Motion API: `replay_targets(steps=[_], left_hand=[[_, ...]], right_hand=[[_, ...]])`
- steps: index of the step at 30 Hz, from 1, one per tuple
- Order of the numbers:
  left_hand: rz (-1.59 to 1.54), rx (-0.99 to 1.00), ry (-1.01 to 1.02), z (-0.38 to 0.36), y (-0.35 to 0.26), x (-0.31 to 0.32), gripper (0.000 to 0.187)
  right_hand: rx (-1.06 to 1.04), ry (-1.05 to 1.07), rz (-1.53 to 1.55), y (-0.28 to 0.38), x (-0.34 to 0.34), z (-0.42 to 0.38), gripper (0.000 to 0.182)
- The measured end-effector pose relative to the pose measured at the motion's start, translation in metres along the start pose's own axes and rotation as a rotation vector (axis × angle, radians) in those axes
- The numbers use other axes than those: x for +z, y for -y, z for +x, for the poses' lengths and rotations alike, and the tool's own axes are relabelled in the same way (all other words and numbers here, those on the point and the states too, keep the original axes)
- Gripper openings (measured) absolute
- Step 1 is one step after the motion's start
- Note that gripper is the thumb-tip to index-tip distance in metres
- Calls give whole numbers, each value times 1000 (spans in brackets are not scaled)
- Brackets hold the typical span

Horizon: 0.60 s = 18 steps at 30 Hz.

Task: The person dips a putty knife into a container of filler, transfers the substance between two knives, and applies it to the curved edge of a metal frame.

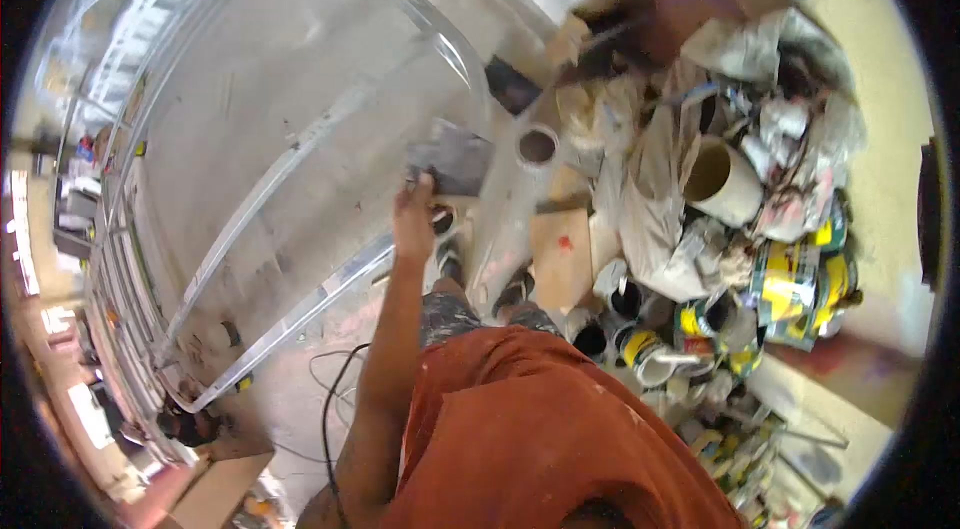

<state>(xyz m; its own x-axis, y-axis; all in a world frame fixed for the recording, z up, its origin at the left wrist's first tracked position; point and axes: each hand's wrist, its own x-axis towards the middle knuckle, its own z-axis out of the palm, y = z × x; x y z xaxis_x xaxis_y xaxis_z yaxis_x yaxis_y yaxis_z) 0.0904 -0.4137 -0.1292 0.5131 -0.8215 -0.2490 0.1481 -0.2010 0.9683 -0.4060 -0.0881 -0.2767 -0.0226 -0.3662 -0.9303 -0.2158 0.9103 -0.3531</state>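
My left hand [415, 201] reaches forward from the left of my orange shirt, its fingers closed on the near edge of a dark grey, roughly rectangular sheet [450, 157]. Blur hides what the sheet is made of. Beneath and beyond it lies a large metal frame of silvery tubes [270, 179], with a pale, flat surface [260, 49] showing inside. Just right of the sheet stands a round, open container [537, 145] with dark contents. My right hand is out of view.
A brown board [561, 259] lies by my feet. Along the right are crumpled plastic sheeting [650, 199], a white bucket [722, 179] on its side and several yellow-labelled paint cans [785, 279]. A black cable [328, 419] runs at lower left, near a cardboard box [222, 489].
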Motion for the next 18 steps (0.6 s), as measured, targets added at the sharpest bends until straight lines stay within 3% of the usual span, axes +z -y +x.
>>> replay_targets(steps=[1, 3, 8, 10, 13, 17, 18], left_hand=[[-265, -111, -4, -15, -31, 12, 22], [-362, -77, 76, -36, -61, 11, 20], [-335, 18, 139, -74, -119, -27, 20], [-381, 72, 160, -88, -134, -44, 20], [-410, 50, 171, -96, -152, -65, 18], [-366, -5, 252, -92, -162, -88, 24], [-294, 82, 15, -81, -144, -110, 23]], right_hand=[[-37, -18, -104, 14, -5, 1, 46], [-135, -65, -332, 49, -10, 11, 44], [-494, -206, -794, 212, 37, 14, 40], [-712, -161, -584, 309, 88, -27, 38], [-982, 288, 297, 430, 201, -159, 37], [-991, 531, -16, 461, 239, -182, 35], [-913, 423, 139, 469, 253, -200, 34]])
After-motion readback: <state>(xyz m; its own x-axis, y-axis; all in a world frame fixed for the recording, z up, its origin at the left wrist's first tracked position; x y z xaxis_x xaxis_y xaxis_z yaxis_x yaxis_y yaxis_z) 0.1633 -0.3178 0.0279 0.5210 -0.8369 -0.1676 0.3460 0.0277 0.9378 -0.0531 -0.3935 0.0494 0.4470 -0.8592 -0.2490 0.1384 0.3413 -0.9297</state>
